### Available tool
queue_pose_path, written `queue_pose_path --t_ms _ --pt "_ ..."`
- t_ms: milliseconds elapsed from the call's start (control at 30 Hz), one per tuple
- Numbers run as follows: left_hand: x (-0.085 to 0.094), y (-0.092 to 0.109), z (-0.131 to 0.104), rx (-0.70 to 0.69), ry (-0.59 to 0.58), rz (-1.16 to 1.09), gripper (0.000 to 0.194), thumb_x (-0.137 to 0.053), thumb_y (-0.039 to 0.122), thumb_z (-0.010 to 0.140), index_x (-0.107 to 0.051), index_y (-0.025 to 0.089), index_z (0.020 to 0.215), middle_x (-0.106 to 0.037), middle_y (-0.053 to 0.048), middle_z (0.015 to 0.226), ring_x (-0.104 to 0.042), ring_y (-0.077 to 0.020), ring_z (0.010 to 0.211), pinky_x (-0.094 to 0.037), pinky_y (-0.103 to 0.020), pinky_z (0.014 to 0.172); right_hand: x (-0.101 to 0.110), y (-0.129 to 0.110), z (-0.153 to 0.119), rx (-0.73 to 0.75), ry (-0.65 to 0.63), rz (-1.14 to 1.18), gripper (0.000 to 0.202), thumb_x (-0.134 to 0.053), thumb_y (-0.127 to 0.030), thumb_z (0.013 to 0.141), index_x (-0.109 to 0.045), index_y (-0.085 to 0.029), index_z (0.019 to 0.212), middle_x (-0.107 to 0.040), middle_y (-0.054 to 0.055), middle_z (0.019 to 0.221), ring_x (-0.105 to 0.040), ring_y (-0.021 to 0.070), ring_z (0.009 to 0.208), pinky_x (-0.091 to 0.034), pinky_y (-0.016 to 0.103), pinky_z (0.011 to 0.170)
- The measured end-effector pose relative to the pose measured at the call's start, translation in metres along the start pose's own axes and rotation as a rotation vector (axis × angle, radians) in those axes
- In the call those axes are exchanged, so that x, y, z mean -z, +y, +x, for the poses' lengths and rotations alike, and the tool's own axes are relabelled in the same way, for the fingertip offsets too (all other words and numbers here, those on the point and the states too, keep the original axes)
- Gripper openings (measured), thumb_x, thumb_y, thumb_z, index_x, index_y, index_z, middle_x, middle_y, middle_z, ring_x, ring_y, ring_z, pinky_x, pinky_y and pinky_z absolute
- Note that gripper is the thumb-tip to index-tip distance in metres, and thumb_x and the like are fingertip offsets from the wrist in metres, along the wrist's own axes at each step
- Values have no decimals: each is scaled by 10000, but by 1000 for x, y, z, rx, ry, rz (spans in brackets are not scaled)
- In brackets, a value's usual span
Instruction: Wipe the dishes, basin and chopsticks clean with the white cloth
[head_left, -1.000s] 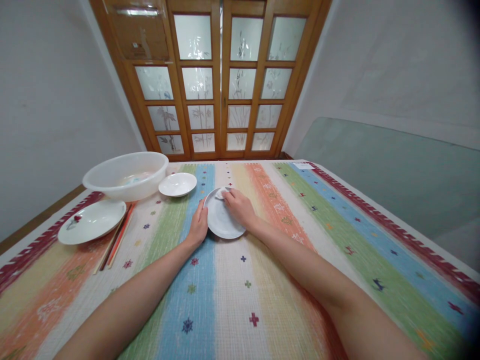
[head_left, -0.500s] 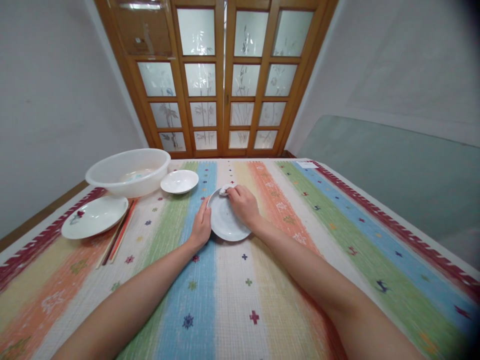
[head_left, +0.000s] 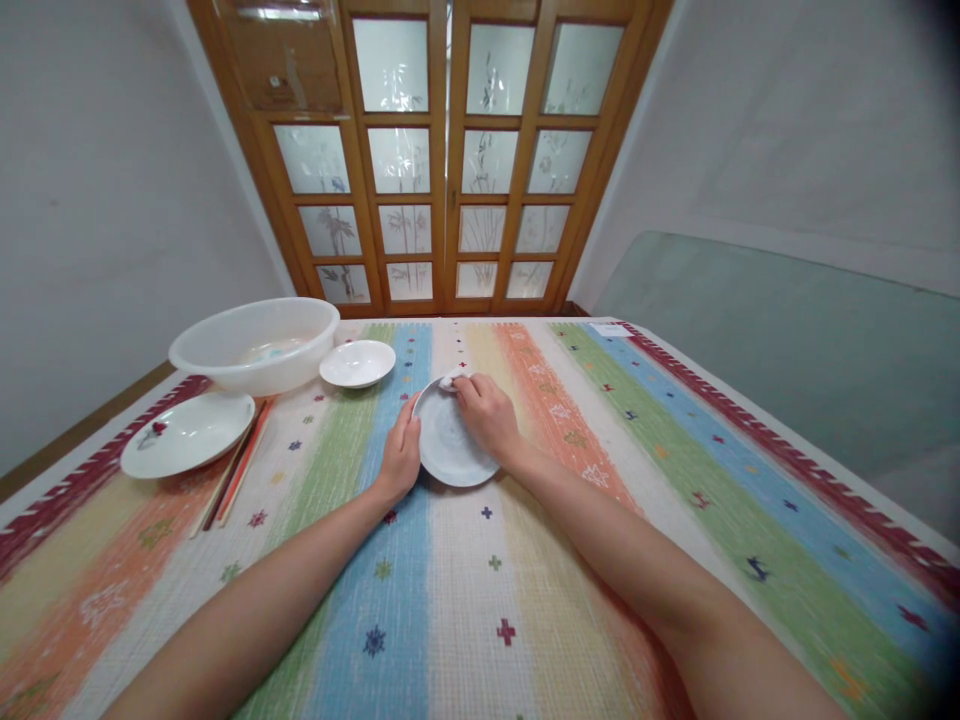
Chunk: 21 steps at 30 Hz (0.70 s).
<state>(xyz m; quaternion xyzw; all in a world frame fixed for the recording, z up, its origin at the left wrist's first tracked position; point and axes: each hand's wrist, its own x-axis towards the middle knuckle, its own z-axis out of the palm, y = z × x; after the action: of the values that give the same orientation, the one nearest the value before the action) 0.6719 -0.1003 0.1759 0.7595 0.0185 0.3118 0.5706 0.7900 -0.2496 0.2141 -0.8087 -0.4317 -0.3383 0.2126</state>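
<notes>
A round white plate (head_left: pixel 454 450) is held low over the striped tablecloth, or resting on it; I cannot tell which. My left hand (head_left: pixel 401 447) grips its left rim, thumb on the near side and fingers along the edge. Over the plate's far right part, my right hand (head_left: pixel 486 412) is closed on a small white cloth (head_left: pixel 450 380), pressed against the far inner rim. Part of the cloth is hidden under the fingers.
To the left stand a large translucent basin (head_left: pixel 247 372), a small white bowl (head_left: pixel 358 364) and a white dish with a dark red motif (head_left: pixel 195 440). Several chopsticks (head_left: pixel 232 468) lie beside that dish. A striped tablecloth (head_left: pixel 465 620) covers the table. Beyond are wooden glazed doors (head_left: pixel 442 220).
Hardly anything differs. The plate appears tipped very slightly, and both hands keep their hold, with the cloth still at the far rim.
</notes>
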Motion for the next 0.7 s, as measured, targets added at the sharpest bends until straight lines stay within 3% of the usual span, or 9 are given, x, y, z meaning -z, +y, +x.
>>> queue_pose_path --t_ms 200,267,433,567,700 --pt "1 -7 2 5 0 27 507 -373 451 1055 -522 201 1470 -509 -99 1542 -435 -241 1461 -284 -444 1261 -8 -17 -7 282 -89 164 182 -489 -210 1047 -658 -193 1112 -636 67 965 -563 201 907 -441 310 803" --pt "2 -6 2 9 12 27 503 -376 450 1053 -530 206 1465 -514 -95 1538 -446 -240 1452 -277 -442 1263 -8 -15 -5 238 -72 148 189 -486 -218 1052 -662 -197 1114 -635 69 958 -564 204 904 -442 315 811" --pt "1 1 3 -22 25 11 494 -369 442 1055 -531 216 1463 -527 -88 1526 -454 -236 1444 -270 -442 1264 0 -2 2 -42 4 85 207 -471 -202 1054 -652 -177 1150 -638 103 1011 -574 225 971 -452 332 862" --pt "0 -1 3 -13 24 16 491 -379 444 1052 -536 216 1457 -526 -89 1527 -458 -233 1441 -270 -440 1265 0 -19 -2 95 -104 223 217 -471 -225 1056 -651 -184 1169 -643 99 1029 -579 215 986 -458 328 878" --pt "5 -6 8 2 122 7 493 -385 454 1048 -544 207 1444 -535 -94 1514 -468 -232 1431 -298 -418 1251 -2 -45 -10 179 -241 419 190 -509 -218 1036 -637 -175 1168 -649 79 998 -584 187 925 -460 295 826"
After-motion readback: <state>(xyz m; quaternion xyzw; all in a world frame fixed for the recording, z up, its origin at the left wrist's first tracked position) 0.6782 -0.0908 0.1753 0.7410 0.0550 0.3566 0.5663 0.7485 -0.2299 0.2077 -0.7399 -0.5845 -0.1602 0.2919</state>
